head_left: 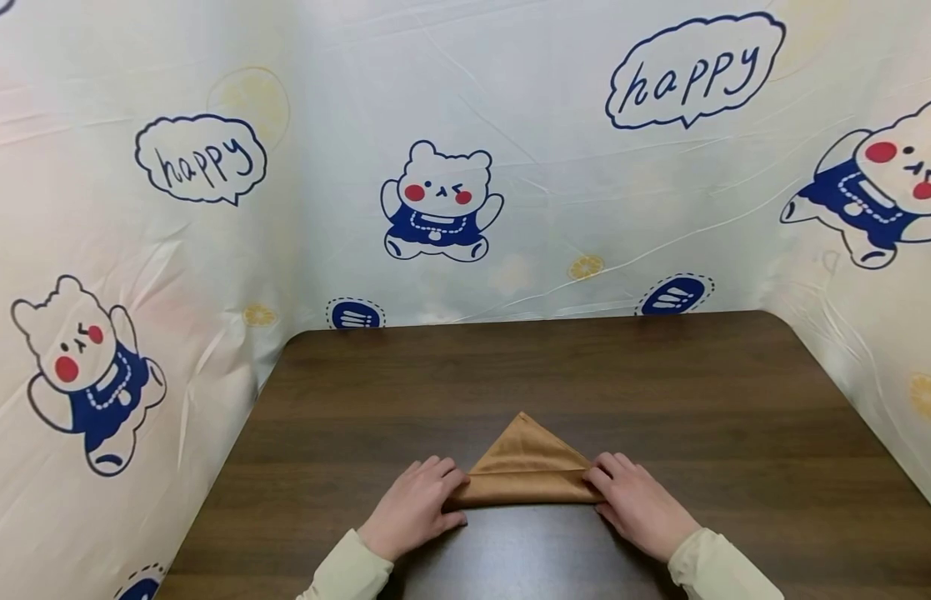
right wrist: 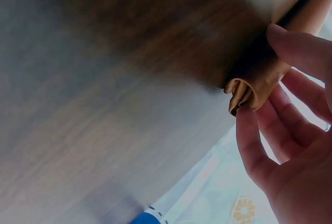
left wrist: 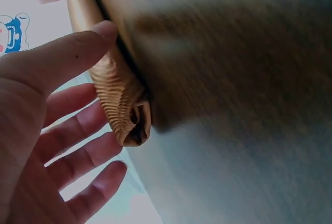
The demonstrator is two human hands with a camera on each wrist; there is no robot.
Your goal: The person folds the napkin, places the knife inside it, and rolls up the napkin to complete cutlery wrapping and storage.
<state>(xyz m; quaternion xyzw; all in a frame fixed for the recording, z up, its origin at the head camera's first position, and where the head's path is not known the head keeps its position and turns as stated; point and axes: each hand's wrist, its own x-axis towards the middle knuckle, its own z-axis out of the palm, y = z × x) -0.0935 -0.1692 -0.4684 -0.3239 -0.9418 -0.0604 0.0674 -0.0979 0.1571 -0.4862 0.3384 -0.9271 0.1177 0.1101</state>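
Note:
A brown satiny cloth (head_left: 528,450) lies on the table, its near edge rolled into a thick band and its far part a flat triangle pointing away. My left hand (head_left: 420,505) holds the roll's left end, thumb on the near side and fingers on the far side. At the right end my right hand (head_left: 642,505) grips the roll in the same way. Spiralled layers show at the open end of the cloth (left wrist: 136,125) in the left wrist view. In the right wrist view, fingers and thumb surround the other end of the cloth (right wrist: 248,93).
The dark wooden table (head_left: 345,392) has rounded far corners. Behind it and along both sides hangs a pale curtain (head_left: 555,183) printed with bears, orange slices and "happy" bubbles.

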